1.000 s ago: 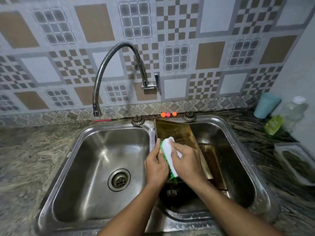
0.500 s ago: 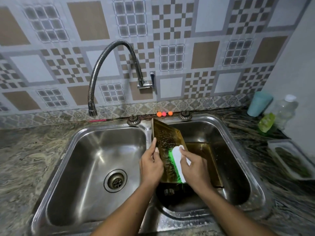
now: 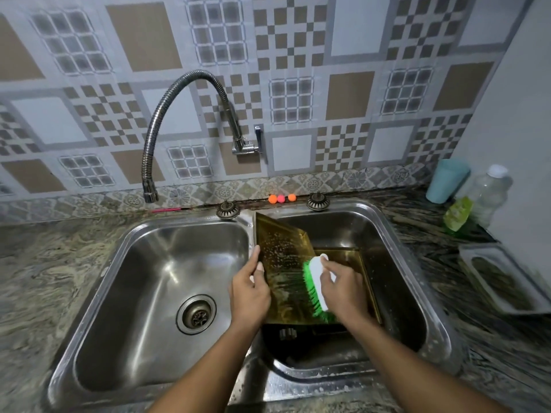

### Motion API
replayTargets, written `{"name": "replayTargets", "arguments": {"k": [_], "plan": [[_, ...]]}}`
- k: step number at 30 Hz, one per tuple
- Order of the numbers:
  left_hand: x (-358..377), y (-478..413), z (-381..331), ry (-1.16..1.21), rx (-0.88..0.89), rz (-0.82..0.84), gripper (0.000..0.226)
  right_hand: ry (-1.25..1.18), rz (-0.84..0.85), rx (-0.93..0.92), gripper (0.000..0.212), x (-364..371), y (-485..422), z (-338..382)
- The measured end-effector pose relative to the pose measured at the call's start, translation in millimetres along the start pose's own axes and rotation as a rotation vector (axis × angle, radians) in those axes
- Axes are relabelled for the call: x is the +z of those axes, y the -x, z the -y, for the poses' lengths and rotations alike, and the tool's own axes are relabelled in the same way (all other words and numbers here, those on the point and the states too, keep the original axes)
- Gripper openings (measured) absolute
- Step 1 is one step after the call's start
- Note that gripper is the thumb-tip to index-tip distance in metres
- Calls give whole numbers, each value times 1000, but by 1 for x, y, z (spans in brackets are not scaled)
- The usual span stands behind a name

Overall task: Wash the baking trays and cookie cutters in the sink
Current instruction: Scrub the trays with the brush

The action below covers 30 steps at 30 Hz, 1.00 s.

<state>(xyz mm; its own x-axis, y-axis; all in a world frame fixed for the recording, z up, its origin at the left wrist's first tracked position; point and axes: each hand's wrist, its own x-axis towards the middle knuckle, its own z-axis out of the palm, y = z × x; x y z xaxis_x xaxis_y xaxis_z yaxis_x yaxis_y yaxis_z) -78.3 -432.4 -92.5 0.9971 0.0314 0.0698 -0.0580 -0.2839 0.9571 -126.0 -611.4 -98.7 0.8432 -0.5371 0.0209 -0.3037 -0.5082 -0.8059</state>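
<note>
Between hands (image 3: 250, 296), tilted tray (image 3: 281, 263), brush (image 3: 316, 286) on it

Left hand (image 3: 250, 295): back toward camera, grips left edge of tilted gold-coloured metal baking tray (image 3: 281, 257), one digit extended up along edge.
Right hand (image 3: 343, 289): palm down, fingers wrapped over white-backed green-bristled scrubbing brush (image 3: 316, 278).
Both forearms: bare, entering from lower frame edge, converging toward hands.
</note>
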Motion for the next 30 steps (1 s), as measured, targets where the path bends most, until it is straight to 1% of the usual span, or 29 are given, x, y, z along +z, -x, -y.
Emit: {"name": "replayTargets", "arguments": {"k": [1,3,4,5,6,8,9,10,12,13,15,17,18,19,20,21,22,23,24,25,27,30], "plan": [[3,1,-4,-17,4,1,42,-1,1,-21,34,2,4,3],[9,0,-8,-26,-13,-8,44,-58,22,-234,35,12,20,23],[11,-2,-6,-18,-26,-17,44,-77,43,-307,36,16,27,26],[10,-2,-3,-11,-42,-26,43,-71,56,-319,37,15,28,22],[10,1,-2,-4,-55,-36,42,-51,60,-279,35,7,20,14],[9,5,-1,14,-77,-40,41,2,59,-99,31,-14,0,-8],[10,7,-2,20,-79,-41,41,-43,55,-14,29,-27,-9,-15],[11,8,-3,21,-78,-43,41,-153,37,33,29,-39,-18,-18],[14,6,-4,55,-91,-31,41,-417,-16,75,30,-65,-37,-12],[16,5,-5,84,-109,-21,41,-499,-49,96,29,-80,-47,-10],[19,6,-9,143,-144,-4,40,-532,-122,141,30,-109,-68,-12],[25,7,-11,175,-170,22,39,-450,-169,160,30,-129,-82,-23],[31,8,-11,189,-180,41,39,-408,-153,180,28,-134,-83,-27],[37,8,-9,207,-195,58,38,-378,-99,218,24,-132,-82,-32],[44,9,-8,218,-214,80,38,-372,-6,281,20,-129,-76,-34],[52,11,-7,234,-230,102,38,-382,102,363,23,-124,-72,-40],[60,14,-9,249,-247,124,38,-399,205,450,36,-119,-67,-45],[69,17,-8,263,-262,144,38,-410,274,497,46,-115,-63,-49],[76,20,-10,263,-278,161,38,-410,297,510,48,-115,-58,-51],[82,23,-10,262,-282,178,39,-404,302,486,45,-115,-55,-53],[92,27,-7,237,-296,227,40,-385,274,397,39,-122,-51,-50],[102,25,-10,143,-276,290,40,-336,232,245,36,-133,-52,-39]]}}
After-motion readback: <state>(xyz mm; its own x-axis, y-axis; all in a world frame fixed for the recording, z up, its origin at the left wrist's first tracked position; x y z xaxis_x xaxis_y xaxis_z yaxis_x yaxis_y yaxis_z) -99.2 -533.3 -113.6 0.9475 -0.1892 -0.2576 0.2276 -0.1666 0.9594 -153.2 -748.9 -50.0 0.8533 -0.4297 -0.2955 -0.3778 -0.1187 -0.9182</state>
